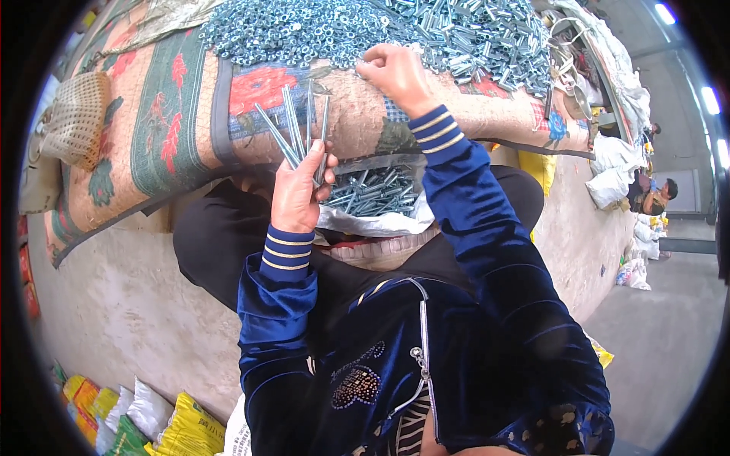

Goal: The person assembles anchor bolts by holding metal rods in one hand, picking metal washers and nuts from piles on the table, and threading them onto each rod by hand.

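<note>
The person's left hand (pixel 299 191) grips a fanned bunch of long, slim silver metal rods (pixel 292 114) near the edge of a counter covered in tan floral cloth (pixel 182 99). The right hand (pixel 397 74), fingertips drawn together, is at the near edge of a heap of small silver metal nuts (pixel 296 34). Short silver metal cylinders (pixel 494 49) lie piled to the right. More dark-silver metal rods (pixel 372 190) fill a white-lined container (pixel 380 224) at the lap.

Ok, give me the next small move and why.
Probably take one of the nuts with the right hand: it is at their near edge, while the left hand holds several metal rods fanned out. Whether it pinches one now is unclear.
</note>
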`<state>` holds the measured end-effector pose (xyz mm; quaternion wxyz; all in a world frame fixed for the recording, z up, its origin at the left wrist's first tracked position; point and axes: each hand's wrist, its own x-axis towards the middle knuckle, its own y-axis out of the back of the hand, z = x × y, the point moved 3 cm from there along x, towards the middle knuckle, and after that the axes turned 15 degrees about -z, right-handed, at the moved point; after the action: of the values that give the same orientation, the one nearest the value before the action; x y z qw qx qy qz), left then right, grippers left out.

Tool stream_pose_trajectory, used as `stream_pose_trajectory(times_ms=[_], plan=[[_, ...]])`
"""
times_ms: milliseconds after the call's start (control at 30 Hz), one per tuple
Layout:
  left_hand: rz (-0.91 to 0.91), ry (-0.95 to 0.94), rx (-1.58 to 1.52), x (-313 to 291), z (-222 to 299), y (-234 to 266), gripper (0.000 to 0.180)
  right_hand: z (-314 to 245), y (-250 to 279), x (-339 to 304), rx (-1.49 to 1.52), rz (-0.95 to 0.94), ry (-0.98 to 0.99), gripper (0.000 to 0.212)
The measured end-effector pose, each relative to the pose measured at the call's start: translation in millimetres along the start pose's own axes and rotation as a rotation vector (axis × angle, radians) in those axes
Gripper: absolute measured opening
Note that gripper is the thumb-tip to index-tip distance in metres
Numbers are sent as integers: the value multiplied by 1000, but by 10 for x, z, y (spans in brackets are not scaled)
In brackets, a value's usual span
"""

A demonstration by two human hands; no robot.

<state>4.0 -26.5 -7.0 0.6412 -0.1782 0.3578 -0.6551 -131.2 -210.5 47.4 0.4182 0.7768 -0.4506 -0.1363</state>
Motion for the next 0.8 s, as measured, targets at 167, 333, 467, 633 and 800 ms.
stream_pose_trajectory(times_ms=[167,333,467,633,800], plan=[[9,-24,1,-19,30,22,20,-133,-173,62,-398,-17,-167,14],[7,-22,0,-36,33,26,19,-88,-87,10,-560,97,134,12],[-17,4,-3,-31,18,31,19,-62,19,-132,371,-46,-4,11],[-28,30,20,-6,-17,22,22,-227,-142,-447,1000,-266,-31,18],[-41,40,28,-10,-12,21,22,-442,-137,-654,608,-132,66,16]])
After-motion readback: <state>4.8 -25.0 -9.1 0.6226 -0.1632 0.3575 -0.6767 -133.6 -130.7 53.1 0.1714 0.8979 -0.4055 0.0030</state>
